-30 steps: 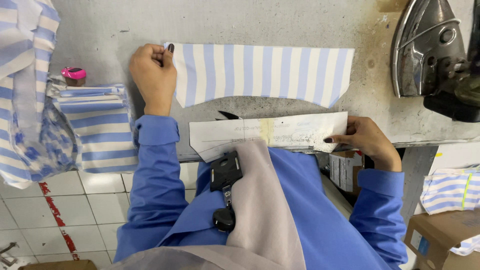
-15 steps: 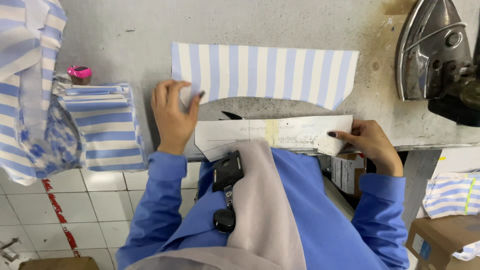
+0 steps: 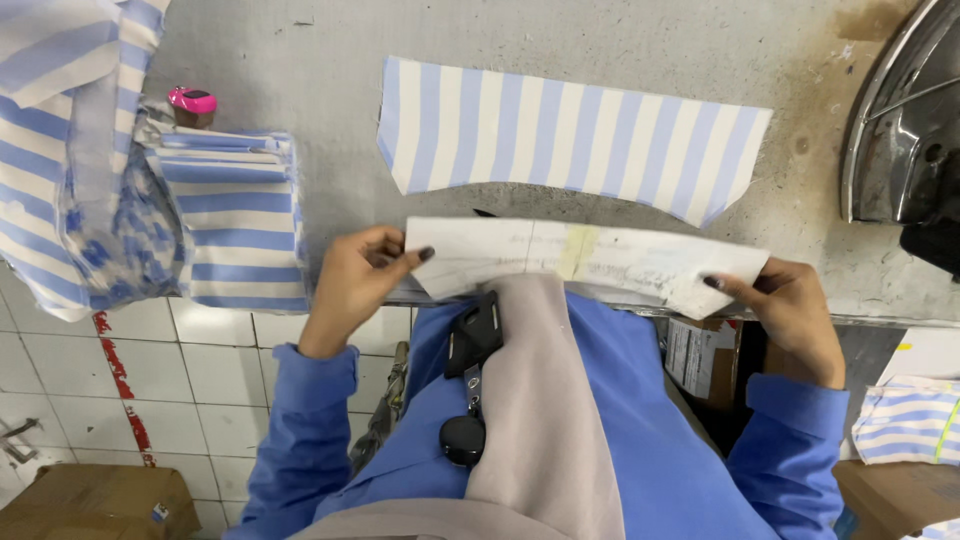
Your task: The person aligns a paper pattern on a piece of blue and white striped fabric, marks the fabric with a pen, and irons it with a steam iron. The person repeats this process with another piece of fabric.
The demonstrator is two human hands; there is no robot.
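A long white paper pattern piece (image 3: 600,262) with a yellowish patch lies along the near edge of the grey table (image 3: 300,90). My left hand (image 3: 355,280) pinches its left end and my right hand (image 3: 790,305) pinches its right end. Just beyond it lies a flat blue-and-white striped fabric piece (image 3: 570,135) cut in the same long shape. Neither hand touches the fabric.
A stack of folded striped pieces (image 3: 235,220) sits at the table's left edge beside a pink-capped object (image 3: 192,102). Striped cloth (image 3: 60,150) hangs at far left. A metal iron (image 3: 900,140) rests at the right. Cardboard boxes (image 3: 95,500) stand on the tiled floor.
My left hand left the striped fabric's left end, came back toward me and took hold of the paper pattern's left end. My right hand kept its grip.
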